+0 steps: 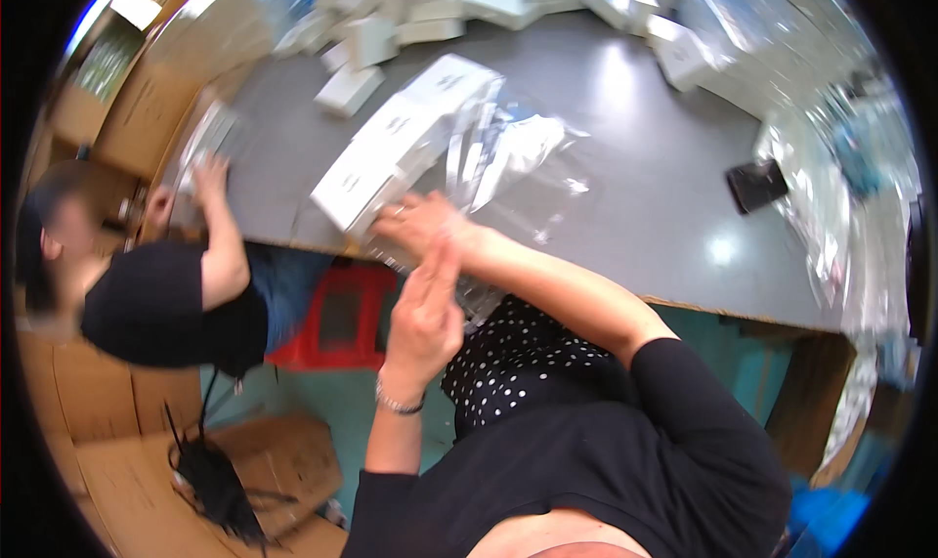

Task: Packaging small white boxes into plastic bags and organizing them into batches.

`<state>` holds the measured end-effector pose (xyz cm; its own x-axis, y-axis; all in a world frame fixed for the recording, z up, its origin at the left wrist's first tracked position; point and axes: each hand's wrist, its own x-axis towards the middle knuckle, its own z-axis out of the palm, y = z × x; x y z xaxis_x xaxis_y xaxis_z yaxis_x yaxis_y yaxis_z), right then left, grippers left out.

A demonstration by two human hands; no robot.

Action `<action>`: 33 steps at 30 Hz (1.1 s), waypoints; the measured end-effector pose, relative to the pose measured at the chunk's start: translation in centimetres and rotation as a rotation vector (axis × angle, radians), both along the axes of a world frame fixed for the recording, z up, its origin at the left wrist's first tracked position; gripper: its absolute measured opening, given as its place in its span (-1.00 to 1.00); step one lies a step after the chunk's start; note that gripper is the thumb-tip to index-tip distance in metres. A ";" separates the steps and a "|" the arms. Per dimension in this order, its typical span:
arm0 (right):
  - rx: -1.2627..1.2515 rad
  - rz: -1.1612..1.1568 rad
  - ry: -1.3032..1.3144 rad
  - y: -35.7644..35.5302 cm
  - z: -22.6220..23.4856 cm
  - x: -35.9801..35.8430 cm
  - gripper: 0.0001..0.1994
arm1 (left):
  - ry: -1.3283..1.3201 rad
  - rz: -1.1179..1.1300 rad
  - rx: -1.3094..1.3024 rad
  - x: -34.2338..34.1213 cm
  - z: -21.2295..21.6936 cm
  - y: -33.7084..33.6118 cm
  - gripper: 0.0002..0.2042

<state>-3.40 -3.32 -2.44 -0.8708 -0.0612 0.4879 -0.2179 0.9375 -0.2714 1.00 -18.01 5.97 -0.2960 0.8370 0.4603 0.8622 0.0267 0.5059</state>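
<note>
A row of white boxes (396,138), set end to end, lies slantwise on the grey table. Clear plastic wrap (532,182) spreads loosely along its right side. My right hand (420,224) rests at the near end of the row, its fingers stretched out and slightly blurred against the box end and the film. My left hand (425,314), with a bracelet at its wrist, is just below, at the table's edge. Its fingers are straight and point up toward my right wrist. More crumpled film shows under my right wrist; whether the left fingers touch it is hidden.
Many loose white boxes (493,1) are heaped along the far side. A black phone (756,186) lies at the right beside piled clear plastic bags (811,206). To the left, another person (166,299) handles a white box near a red stool (337,319). Cardboard boxes (93,387) stand behind.
</note>
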 end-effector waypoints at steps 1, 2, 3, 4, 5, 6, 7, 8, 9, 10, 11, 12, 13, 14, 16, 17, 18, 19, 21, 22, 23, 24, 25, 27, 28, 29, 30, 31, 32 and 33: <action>0.026 0.056 -0.018 0.8 0.0 0.1 -0.60 | 0.059 0.030 0.006 -0.4 0.0 -0.1 -0.26; -0.005 0.142 -0.013 1.0 0.6 1.7 -0.67 | -0.015 0.033 -0.058 -0.8 0.2 -0.7 -0.29; -0.035 0.226 -0.004 1.2 2.2 3.2 -0.72 | -0.083 0.035 -0.125 -1.2 0.7 -1.4 -0.32; -0.099 0.343 -0.345 2.7 5.0 4.9 -0.75 | -0.218 0.004 -0.163 -1.5 1.9 -1.8 -0.38; -0.170 0.472 -0.687 4.3 7.9 7.2 -0.78 | -0.352 -0.010 -0.205 -1.9 3.0 -2.2 -0.44; -0.319 0.599 -0.654 7.1 10.6 9.5 -0.79 | -0.412 -0.073 -0.162 -2.8 3.8 -2.5 -0.52; -0.463 0.739 -0.617 10.6 12.9 11.6 -0.80 | -0.472 -0.122 -0.116 -4.0 4.3 -2.8 -0.60; -0.590 0.553 -0.517 14.1 14.4 13.4 -0.83 | -0.466 -0.091 -0.030 -5.5 4.6 -2.5 -0.77; -0.534 0.211 -0.469 17.8 16.1 14.9 -0.77 | -0.542 -0.033 0.059 -6.3 5.2 -1.2 -0.89; -0.129 -0.067 -0.181 23.0 14.3 15.8 -0.58 | -0.581 0.047 0.048 -7.8 5.8 0.7 -0.93; 0.351 -0.542 -0.170 27.2 13.4 16.3 -0.26 | -0.409 0.092 0.003 -10.0 6.0 3.1 -0.87; 0.585 -0.843 -0.492 30.2 14.7 16.7 -0.07 | -0.302 0.071 0.007 -11.0 7.0 6.9 -0.73; 0.753 -0.951 -0.604 35.3 13.4 18.0 0.00 | -0.169 0.006 -0.016 -12.1 7.9 10.9 -0.65; 0.766 -0.977 -0.780 38.8 12.9 18.8 -0.05 | -0.036 -0.048 -0.042 -13.6 8.0 14.8 -0.57; 0.631 -0.926 -0.803 41.9 11.8 17.9 -0.04 | 0.296 -0.043 -0.119 -17.9 6.8 21.4 -0.33; 0.462 -0.854 -0.832 40.6 12.7 16.8 -0.02 | 0.435 -0.028 -0.134 -19.8 6.0 24.8 -0.24; 0.292 -0.783 -0.864 39.0 12.8 16.2 0.01 | 0.516 -0.019 -0.163 -21.3 5.2 28.4 -0.17; 0.173 -0.683 -0.656 37.3 11.3 16.6 0.02 | 0.599 -0.010 -0.192 -22.2 5.0 31.6 -0.09; 0.045 -0.456 -0.499 32.0 8.9 17.6 0.06 | 0.817 0.083 -0.363 -23.7 4.6 36.2 -0.03; 0.197 -0.455 -0.487 29.3 8.6 18.4 0.04 | 0.815 0.079 -0.371 -23.6 4.3 37.8 -0.03; 0.226 -0.427 -0.490 27.6 8.5 19.1 0.01 | 0.831 0.109 -0.435 -23.3 4.0 39.1 -0.03; 0.130 -0.358 -0.520 26.5 9.0 19.8 0.02 | 0.850 0.137 -0.501 -23.3 3.8 39.9 -0.04; 0.028 -0.313 -0.543 25.6 9.4 20.5 0.01 | 0.856 0.126 -0.514 -23.7 3.2 40.3 -0.04; -0.013 -0.365 -0.469 24.7 9.4 22.1 -0.04 | 0.772 0.119 -0.479 -24.2 2.1 40.4 -0.12; -0.121 -0.388 -0.420 24.8 9.2 22.7 -0.06 | 0.776 0.108 -0.485 -24.3 2.1 40.2 -0.12; -0.227 -0.408 -0.367 25.0 9.0 23.0 -0.07 | 0.707 0.118 -0.457 -24.5 2.4 39.7 -0.18; -0.384 -0.406 -0.228 25.7 8.4 23.3 -0.07 | 0.636 0.127 -0.423 -23.9 2.7 39.5 -0.23; -0.800 -0.479 -0.153 25.8 8.1 22.9 -0.12 | 0.641 0.113 -0.425 -22.5 3.2 38.9 -0.23; -1.223 -0.507 -0.072 25.7 8.4 22.2 -0.16 | 0.510 0.055 -0.276 -21.2 3.6 37.7 -0.27; -1.643 -0.523 0.026 25.3 9.0 21.1 -0.19 | 0.375 -0.007 -0.128 -19.5 4.4 36.3 -0.30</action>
<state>17.72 21.99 6.53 -0.6259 0.7412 -0.2425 -0.0237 -0.3288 -0.9441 -18.50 18.24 10.40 -0.1215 0.8961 0.4269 0.9869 0.0630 0.1486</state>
